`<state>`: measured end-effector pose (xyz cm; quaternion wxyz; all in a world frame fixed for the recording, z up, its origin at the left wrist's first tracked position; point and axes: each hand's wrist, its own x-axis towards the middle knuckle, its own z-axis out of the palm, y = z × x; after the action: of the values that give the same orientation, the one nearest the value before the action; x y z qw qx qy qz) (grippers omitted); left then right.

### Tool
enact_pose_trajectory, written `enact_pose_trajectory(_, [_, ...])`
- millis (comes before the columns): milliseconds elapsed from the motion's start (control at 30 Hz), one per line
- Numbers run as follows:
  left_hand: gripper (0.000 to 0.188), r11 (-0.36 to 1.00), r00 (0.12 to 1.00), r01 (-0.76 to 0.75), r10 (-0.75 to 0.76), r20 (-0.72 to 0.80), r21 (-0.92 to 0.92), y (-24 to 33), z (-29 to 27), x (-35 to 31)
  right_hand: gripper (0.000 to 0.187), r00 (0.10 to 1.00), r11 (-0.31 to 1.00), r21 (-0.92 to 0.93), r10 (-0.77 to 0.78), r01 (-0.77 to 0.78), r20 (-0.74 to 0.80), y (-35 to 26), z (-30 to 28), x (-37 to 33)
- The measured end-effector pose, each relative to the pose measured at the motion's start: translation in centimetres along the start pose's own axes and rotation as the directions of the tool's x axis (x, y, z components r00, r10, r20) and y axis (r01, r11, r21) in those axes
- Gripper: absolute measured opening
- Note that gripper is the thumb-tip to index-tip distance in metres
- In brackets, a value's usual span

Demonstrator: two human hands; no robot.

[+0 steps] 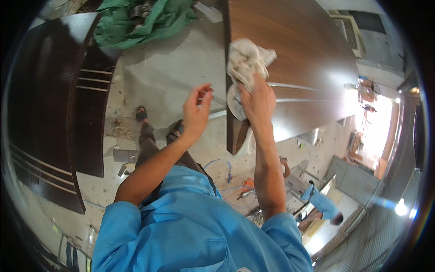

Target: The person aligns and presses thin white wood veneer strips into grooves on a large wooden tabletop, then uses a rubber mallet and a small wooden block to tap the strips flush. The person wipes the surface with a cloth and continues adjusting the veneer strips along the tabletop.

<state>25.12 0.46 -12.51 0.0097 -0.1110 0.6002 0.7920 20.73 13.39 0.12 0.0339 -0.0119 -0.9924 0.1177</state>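
Closest in is the worker's light-blue cotton shirt (181,204), both bare forearms reaching forward from its sleeves. The left hand (198,109) hangs in the air just off the left edge of a long brown wood-grain panel (294,50), fingers loosely curled and apart, with no hold on anything that I can make out — free, perhaps, because the other hand does the gripping. The right hand (259,102) is closed on a crumpled off-white cloth (247,56), which lies bunched on the panel along its left edge, towards the near corner. Gathered like that, the cloth probably makes a thick pad under the fingers. A whitish rounded piece (235,103) shows below it at the same edge; whether it belongs to the cloth I can't tell. Two pale parallel strips run across the panel, away from the right hand.

On the floor beyond the panel's near edge lie a thin blue hose (229,171) and an orange tool (247,185). Further off to the left stand glossy dark-brown panels (41,90), and a rumpled green sheet (149,27) cradles some objects, seemingly to keep them together. Away to the right, a blue-shirted co-worker (322,201) bends over — well apart from this work.
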Motion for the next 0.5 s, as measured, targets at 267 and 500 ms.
enact_pose_trajectory(267, [0.033,0.739,0.763,-0.636,0.557,0.327,0.224,2.9,1.1,4.6,0.035,0.999,0.999,0.035,-0.019,0.017,0.046,0.3,1.6,-1.3])
enact_pose_trajectory(500, [0.015,0.840,0.809,-0.534,0.473,0.349,0.099,4.2,0.9,4.5,0.036,0.986,0.995,-0.077,0.071,-0.060,0.153,-0.9,0.4,-1.8])
